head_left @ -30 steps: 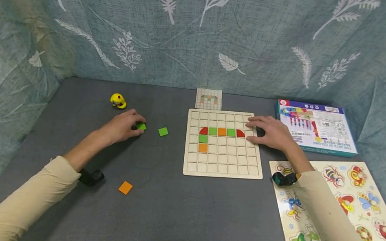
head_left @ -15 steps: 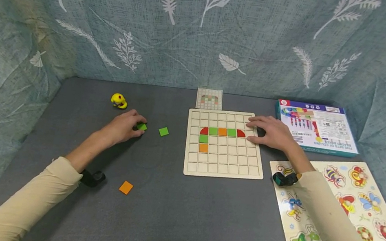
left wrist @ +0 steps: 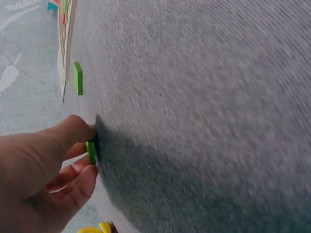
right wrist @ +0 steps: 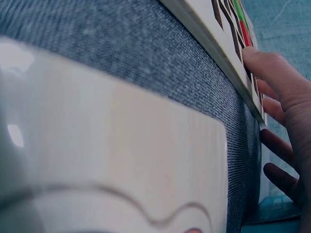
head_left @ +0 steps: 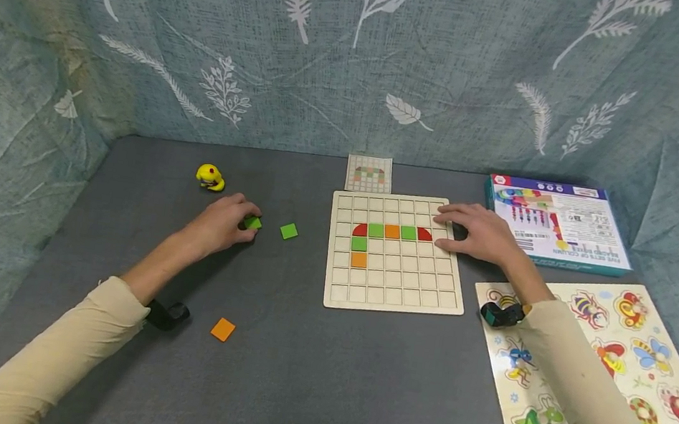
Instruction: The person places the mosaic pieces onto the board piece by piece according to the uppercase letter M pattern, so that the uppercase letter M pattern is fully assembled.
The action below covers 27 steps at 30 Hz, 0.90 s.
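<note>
Long beige sleeves (head_left: pixel 60 346) with plain cuffs (head_left: pixel 120 300); black devices (head_left: pixel 507 314) at both wrists

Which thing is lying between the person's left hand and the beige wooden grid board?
One loose green square tile lies between the left hand and the board, as the head view shows.

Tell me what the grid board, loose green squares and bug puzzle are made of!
Grid board: probably matte wood, from its cream colour and grooves.
Loose green squares: maybe smooth plastic or painted wood; their edges are green too.
Bug puzzle: likely wood with a glossy face, since light glares off it.
</note>
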### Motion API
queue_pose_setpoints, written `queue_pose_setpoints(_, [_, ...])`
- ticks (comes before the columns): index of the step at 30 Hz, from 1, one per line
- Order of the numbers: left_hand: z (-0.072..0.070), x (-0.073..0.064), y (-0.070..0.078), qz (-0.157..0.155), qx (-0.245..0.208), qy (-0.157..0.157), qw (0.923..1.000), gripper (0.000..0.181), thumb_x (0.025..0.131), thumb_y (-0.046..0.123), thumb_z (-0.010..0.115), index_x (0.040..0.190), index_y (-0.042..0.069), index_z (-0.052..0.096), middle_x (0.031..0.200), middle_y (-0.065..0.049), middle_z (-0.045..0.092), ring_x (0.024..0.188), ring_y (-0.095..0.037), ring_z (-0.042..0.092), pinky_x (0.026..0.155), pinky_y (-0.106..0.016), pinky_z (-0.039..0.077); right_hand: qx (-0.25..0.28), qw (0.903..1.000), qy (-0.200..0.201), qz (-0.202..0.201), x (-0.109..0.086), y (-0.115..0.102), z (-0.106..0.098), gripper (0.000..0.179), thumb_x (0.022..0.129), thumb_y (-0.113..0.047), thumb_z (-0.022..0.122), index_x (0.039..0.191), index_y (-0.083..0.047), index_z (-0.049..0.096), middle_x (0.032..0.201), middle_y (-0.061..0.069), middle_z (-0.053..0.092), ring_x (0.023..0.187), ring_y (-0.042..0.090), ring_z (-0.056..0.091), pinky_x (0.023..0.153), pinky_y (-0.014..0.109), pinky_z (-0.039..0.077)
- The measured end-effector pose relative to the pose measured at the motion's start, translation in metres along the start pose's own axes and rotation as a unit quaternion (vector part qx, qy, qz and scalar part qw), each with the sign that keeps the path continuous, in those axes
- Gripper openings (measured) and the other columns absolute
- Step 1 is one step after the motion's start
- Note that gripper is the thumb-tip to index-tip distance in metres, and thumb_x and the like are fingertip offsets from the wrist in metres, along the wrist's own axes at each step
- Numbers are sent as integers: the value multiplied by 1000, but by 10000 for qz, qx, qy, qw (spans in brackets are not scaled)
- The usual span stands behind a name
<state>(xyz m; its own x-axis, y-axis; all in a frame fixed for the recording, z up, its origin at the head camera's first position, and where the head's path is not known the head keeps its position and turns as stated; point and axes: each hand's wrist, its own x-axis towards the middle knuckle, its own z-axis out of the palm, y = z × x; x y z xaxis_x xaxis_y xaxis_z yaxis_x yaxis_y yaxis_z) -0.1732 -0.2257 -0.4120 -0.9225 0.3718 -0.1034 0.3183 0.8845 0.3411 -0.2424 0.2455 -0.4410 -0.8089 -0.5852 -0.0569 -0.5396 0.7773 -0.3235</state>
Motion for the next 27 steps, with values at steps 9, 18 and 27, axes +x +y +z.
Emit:
queue_pose_setpoints(9, [4,3,50,319,-601,486,9965,38,90,19,69,124,4,64,109,-12,60,95,-25,60,81,-42,50,17,10000,-59,18,3,-2,2,53,87,-45,67,133,-19,60,147,5,49,132,35,45,98,53,43])
queue_pose_setpoints(18, [19,16,96,1084,-614,412,9914,34,90,18,69,122,7,66,109,-8,60,87,-18,58,72,-32,49,25,9999,-97,-27,3,-2,4,54,88,-46,66,134,-19,59,147,6,48,132,36,45,98,54,43])
queue_pose_setpoints(27, [31,73,151,1644,-877,73,9825,29,92,18,65,120,8,68,110,-6,63,91,-19,58,74,-31,48,-56,10000,-38,64,1,-1,-1,53,87,-44,68,133,-19,60,147,6,49,132,37,45,99,54,42])
